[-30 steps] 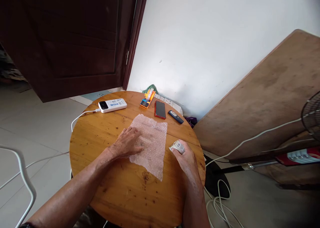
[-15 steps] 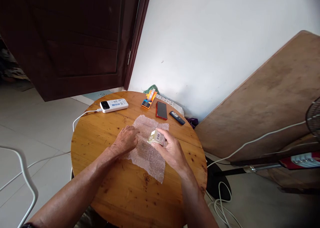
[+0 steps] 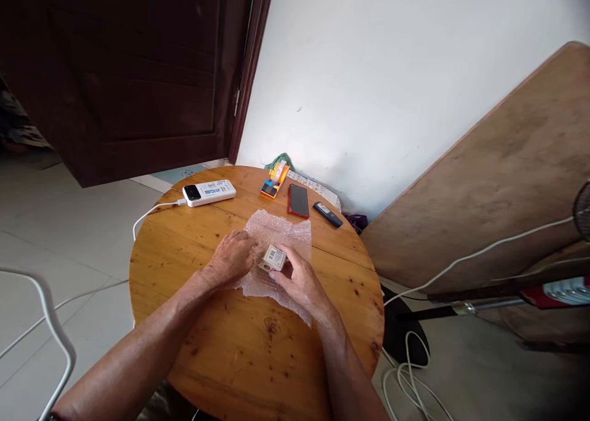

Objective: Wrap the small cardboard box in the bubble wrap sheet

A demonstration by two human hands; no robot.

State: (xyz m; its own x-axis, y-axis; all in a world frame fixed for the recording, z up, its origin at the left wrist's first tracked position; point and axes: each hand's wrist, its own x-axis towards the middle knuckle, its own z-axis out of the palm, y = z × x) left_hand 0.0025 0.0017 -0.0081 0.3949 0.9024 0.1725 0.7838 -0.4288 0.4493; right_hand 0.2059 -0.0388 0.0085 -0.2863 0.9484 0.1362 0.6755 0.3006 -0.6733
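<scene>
One thick white cable (image 3: 48,313) bends across the far left, with pale floor tiles (image 3: 87,236) behind it and a dark door (image 3: 152,70) above. A thin lead (image 3: 159,205) runs up to the plugged end of a white power bank (image 3: 209,192), which lies on the round wooden surface (image 3: 239,359) near its far left edge. Next, the person's left hand (image 3: 232,258) rests at the left edge of a sheet of bubble wrap (image 3: 281,227), its fingers curled; whether that grip pinches the sheet cannot be told. To the right of those fingers, over the middle of the bubble wrap, is a small box (image 3: 273,259), its barcode face up. Beyond the sheet's far edge stands an orange and blue tape dispenser (image 3: 275,180). The right hand (image 3: 302,279) has its grip closed on the small box from the right, thumb on the near side. Farther back lies a red-edged phone (image 3: 298,201), dark screen up, and just right of it a dark handheld device (image 3: 328,214). A large brown board (image 3: 483,157) leans against the white wall (image 3: 369,70) at right.
</scene>
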